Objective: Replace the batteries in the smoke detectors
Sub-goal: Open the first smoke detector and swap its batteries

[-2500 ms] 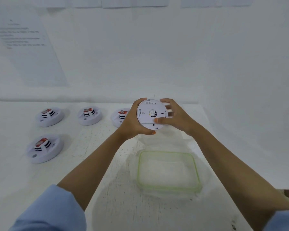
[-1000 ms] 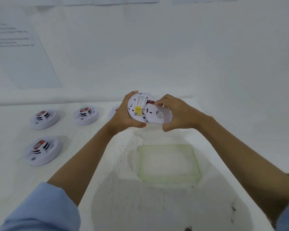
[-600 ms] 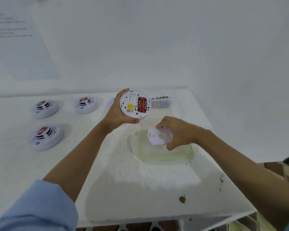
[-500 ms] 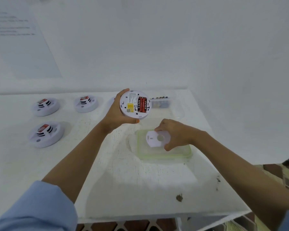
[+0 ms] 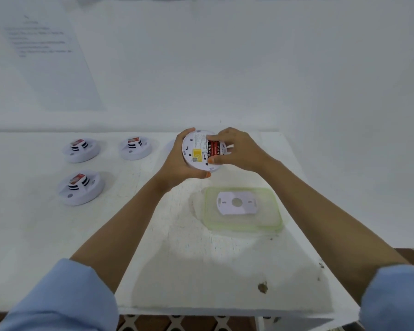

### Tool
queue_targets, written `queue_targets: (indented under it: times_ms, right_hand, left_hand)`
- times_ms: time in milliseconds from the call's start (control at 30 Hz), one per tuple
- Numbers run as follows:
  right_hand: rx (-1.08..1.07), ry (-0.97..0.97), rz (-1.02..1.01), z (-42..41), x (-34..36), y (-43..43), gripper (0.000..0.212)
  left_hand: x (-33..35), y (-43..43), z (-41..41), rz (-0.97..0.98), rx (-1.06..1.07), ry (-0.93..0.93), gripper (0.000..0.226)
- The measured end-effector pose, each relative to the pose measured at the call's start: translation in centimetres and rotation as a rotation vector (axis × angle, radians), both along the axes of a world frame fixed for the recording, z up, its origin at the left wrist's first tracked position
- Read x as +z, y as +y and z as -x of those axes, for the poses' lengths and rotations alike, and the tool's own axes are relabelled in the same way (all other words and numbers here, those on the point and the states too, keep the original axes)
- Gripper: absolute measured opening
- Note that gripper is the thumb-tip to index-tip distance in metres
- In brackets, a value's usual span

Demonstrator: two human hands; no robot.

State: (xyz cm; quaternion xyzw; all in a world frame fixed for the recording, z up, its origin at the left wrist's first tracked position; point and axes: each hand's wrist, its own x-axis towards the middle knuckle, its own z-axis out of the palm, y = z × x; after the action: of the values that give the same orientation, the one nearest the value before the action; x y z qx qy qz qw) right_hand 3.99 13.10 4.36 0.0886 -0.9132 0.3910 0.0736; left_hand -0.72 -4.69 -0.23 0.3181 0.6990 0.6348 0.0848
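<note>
Smoke detector point(image 5: 197, 151): it was held up with its back toward the camera, above the far middle of the desk point(image 5: 177, 271) and beyond the container; its battery bay was uncovered.
Sleeves: a light blue left sleeve point(image 5: 58, 299) and right sleeve point(image 5: 397, 299) filled the nearest corners, with both forearms bare.
Stain point(image 5: 262, 287): a small brown mark lay on the desk near its front right edge.
Container point(image 5: 244, 229): clear with a green rim, it sat on the right half of the desk, nearer than the hands.
Cover plate point(image 5: 237, 203): white, with a round hole, it lay flat inside the container.
Left grip: the left hand point(image 5: 179, 163) was wrapped round the detector's left rim and clamped on it.
Right grip: the right hand point(image 5: 239, 151) pinched the batteries, thumb at their near end and fingers curled over the far end.
Batteries point(image 5: 212, 149): two red-and-black cells lay side by side in the bay, beside a yellow label.
Other detectors: three sat face-up on the left of the desk, well apart from the hands: one nearer point(image 5: 81, 187), two in a row behind it point(image 5: 81, 149) point(image 5: 135, 148).
Wall sheet point(image 5: 50, 58): a printed page hung on the white wall, its text too blurred to read.
</note>
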Motion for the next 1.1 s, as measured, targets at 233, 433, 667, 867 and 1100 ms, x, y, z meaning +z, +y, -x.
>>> queue_targets:
  times_ms: [233, 433, 667, 867, 1100]
  right_hand:
    - [0.056, 0.053, -0.331, 2.2, 0.0, -0.4, 0.05]
    - [0.01, 0.165, -0.572, 3.4, -1.4, -0.4, 0.053]
    - [0.034, 0.213, -0.607, 4.9, -1.6, 0.8, 0.05]
    - [0.05, 0.213, -0.598, 5.9, -1.4, 1.7, 0.051]
    - [0.03, 0.143, -0.492, 6.4, -1.1, 3.6, 0.051]
  left_hand:
    - [-0.3, -0.7, 2.1, -0.002, 0.001, -0.023, 0.106]
    - [-0.6, -0.6, 3.9, 0.031, -0.018, -0.032, 0.107]
    - [-0.4, 0.6, 5.3, 0.03, 0.007, -0.057, 0.103]
    - [-0.3, 1.7, 6.1, 0.021, 0.034, -0.079, 0.102]
    - [-0.8, 2.7, 6.6, 0.021, 0.023, -0.071, 0.103]
